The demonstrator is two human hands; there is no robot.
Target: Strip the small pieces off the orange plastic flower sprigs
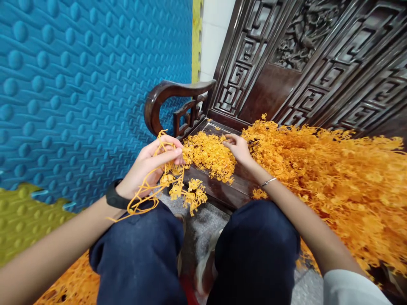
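Note:
My left hand [152, 167] is closed round a bunch of thin orange plastic stems with small flower-like pieces [173, 186] that hang over my left knee. My right hand [238, 148] reaches onto the dark wooden bench seat [229, 188], its fingers curled on the edge of a small heap of orange pieces [210, 156]. What the right fingers grip, if anything, is hidden. A black watch sits on my left wrist and a thin bracelet on my right.
A large pile of the same orange plastic sprigs [343, 178] covers the bench to the right. The carved bench back [302, 59] rises behind. Blue and yellow foam mats [79, 76] line the left. More orange pieces lie on the floor at lower left [70, 284].

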